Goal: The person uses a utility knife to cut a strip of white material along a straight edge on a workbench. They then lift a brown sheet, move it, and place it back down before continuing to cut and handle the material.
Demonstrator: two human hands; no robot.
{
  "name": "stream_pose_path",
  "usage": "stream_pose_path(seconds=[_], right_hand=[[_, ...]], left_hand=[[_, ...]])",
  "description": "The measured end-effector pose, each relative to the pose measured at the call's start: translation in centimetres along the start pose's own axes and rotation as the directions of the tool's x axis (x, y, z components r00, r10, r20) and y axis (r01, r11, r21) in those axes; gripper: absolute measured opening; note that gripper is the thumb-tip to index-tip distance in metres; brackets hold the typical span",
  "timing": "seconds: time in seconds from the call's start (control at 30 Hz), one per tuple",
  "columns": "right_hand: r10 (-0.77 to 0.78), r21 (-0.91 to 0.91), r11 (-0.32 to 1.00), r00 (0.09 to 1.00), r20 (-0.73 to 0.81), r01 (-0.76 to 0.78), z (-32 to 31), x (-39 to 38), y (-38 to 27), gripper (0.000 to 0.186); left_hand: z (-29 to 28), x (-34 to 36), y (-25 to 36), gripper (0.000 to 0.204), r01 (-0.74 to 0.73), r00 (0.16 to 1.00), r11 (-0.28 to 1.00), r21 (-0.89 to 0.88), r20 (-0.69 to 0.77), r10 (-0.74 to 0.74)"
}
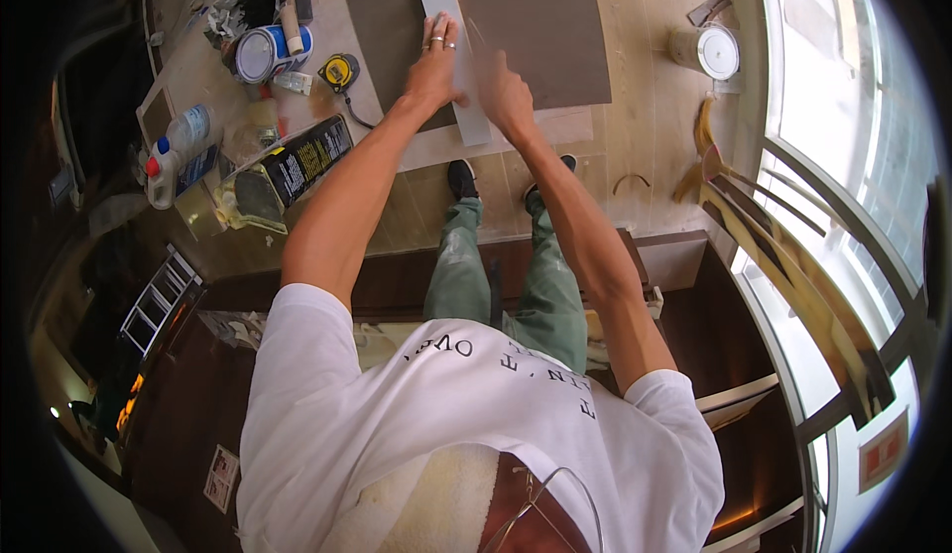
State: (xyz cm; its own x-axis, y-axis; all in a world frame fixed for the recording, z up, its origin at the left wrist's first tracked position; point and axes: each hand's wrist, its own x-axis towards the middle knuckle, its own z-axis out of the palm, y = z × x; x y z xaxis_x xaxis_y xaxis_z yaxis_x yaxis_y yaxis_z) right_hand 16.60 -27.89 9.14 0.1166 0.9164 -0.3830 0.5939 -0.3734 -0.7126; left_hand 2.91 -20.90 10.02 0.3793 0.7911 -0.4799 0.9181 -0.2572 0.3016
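My left hand (431,77) lies on a long white strip (472,128), fingers extended and resting on its upper part, thumb near its right edge. The strip lies on a large grey-brown sheet (545,7). Just right of the strip, my right hand (508,97) is blurred, its fingers curled around something too indistinct to make out. Left of the sheet a yellow tape measure (339,72) rests near a blue-and-white can (260,55).
Bottles (188,131), a long black box (307,161) and debris lie to the left. A white bucket (709,52) stands by the bright glazed door at right. Curved offcuts (709,136) lie beside it. A ladder (159,295) is at far left, dark cabinetry (714,315) behind my legs.
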Motion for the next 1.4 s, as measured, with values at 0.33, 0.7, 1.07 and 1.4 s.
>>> stream_pose_path(seconds=[0.33, 0.7, 1.07, 1.4], right_hand=[[0.089, -0.024, 0.996, 0.991, 0.102, -0.087, 1.4, 1.4, -0.6, 0.015], [0.038, 0.0, 0.999, 0.999, 0.026, -0.038, 2.9, -13.2, 5.3, 0.019], [0.048, 0.001, 0.999, 0.998, -0.043, -0.048, 4.1, -14.6, 5.4, 0.02], [0.018, 0.044, 0.999, 0.999, -0.038, -0.016, 2.6, -13.1, 5.2, 0.024]], left_hand=[[0.4, 0.1, -0.3, 0.137, -0.006, 1.0, 1.0, 0.016, -0.011, 0.007], [0.6, -0.1, -0.3, 0.139, -0.044, 0.998, 0.999, 0.008, -0.054, 0.044], [0.2, -0.2, -0.1, 0.138, -0.026, 1.0, 1.0, 0.017, -0.008, 0.026], [0.2, -0.3, -0.4, 0.141, -0.012, 1.0, 1.0, -0.001, 0.008, 0.012]])
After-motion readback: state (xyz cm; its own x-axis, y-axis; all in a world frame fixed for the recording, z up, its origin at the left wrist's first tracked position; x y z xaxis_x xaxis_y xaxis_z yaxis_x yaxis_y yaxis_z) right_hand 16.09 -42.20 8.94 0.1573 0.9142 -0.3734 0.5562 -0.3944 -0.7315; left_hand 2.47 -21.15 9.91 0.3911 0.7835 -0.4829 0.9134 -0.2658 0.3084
